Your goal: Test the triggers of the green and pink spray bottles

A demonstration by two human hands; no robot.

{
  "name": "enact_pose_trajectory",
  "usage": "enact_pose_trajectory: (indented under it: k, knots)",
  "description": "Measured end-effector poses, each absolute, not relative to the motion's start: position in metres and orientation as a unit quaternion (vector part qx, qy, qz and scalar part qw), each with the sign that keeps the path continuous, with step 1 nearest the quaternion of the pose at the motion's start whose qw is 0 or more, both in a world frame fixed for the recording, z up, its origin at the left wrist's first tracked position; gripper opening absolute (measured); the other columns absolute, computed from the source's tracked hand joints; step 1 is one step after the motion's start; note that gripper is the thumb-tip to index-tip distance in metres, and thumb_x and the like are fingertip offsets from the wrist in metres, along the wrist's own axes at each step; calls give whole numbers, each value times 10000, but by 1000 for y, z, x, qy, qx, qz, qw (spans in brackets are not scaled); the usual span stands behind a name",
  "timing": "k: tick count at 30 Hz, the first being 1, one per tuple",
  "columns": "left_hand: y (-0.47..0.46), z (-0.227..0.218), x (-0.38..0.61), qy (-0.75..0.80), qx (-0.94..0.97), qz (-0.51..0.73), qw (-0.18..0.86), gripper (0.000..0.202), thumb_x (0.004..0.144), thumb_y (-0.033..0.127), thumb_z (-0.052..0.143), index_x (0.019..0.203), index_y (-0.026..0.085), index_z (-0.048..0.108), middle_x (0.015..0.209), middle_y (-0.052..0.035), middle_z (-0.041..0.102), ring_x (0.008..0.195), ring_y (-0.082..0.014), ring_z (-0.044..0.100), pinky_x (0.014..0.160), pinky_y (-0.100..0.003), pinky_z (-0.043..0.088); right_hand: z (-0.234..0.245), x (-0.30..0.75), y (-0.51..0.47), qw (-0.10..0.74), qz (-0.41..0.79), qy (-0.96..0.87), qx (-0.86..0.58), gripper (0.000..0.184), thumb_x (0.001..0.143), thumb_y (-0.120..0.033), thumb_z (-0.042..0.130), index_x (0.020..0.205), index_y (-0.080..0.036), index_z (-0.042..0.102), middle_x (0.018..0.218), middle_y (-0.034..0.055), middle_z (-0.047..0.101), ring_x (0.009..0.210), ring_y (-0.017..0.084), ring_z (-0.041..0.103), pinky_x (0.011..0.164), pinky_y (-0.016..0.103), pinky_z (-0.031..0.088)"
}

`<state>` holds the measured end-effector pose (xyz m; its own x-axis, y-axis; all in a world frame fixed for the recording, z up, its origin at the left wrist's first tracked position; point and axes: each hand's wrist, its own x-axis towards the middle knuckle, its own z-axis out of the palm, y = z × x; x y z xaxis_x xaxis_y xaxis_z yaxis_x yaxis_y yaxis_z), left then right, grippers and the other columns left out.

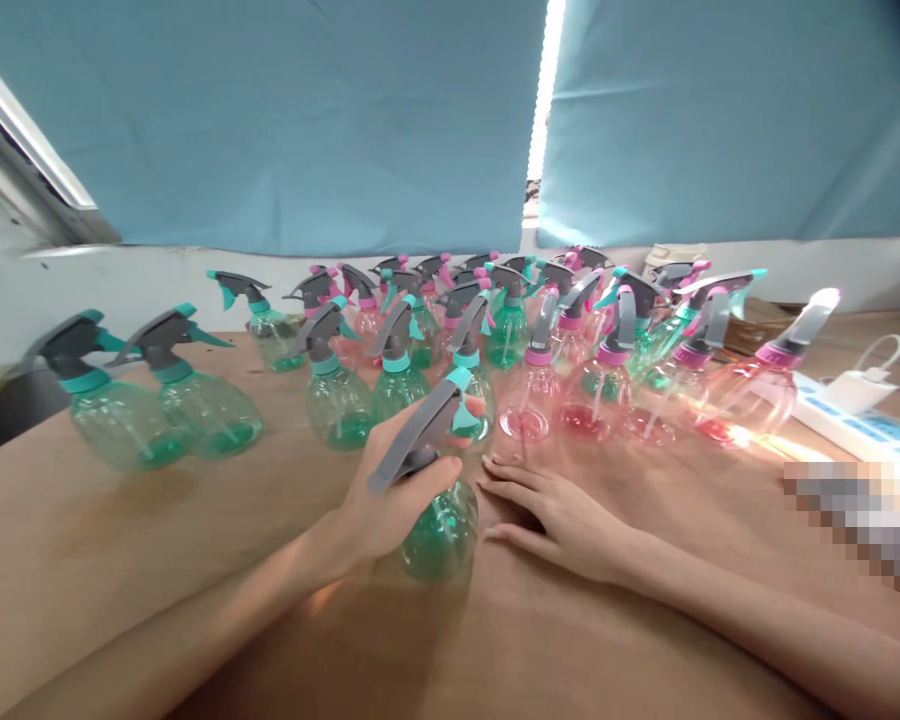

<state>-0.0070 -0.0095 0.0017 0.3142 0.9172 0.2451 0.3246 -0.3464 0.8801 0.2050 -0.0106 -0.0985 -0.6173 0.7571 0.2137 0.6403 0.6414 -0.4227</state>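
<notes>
My left hand (390, 490) is wrapped round the neck of a green spray bottle (442, 530) with a grey and teal trigger head. Whether that bottle touches the table (285, 560) I cannot tell. To its right, my right hand (555, 510) lies on the wooden surface with its fingers stretched out and nothing in them. Just beyond both hands stand another green spray bottle (337, 400) and a pink spray bottle (526, 400), each in a row of several like it.
Two green spray bottles (210, 410) stand apart at the left. More green and pink bottles crowd the back, before a blue curtain (307, 120). At the right are a white power strip (862, 425) with a plugged-in charger (860, 388) and a blurred-out object (870, 520).
</notes>
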Motion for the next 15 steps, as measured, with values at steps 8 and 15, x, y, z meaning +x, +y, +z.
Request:
enact_pose_trajectory:
  k: [8,15]
  knots:
    - [-11,1,-7,436,725,393,361,457,791,228,541,1234,307,617,1026,-10,713,905,-243,673,736,-358,533,-99,206,-10,196,159,-885,-391,543,966,-493,463,1386,-154,518,1450,131,494,1355,288,433,1098,496,393]
    - [-5,-3,-12,433,728,375,377,542,752,266,601,1286,357,597,747,12,703,562,-203,588,728,-398,538,-100,207,-11,196,151,-887,-391,540,970,-491,457,1382,-148,519,1449,127,496,1358,278,431,1100,489,392]
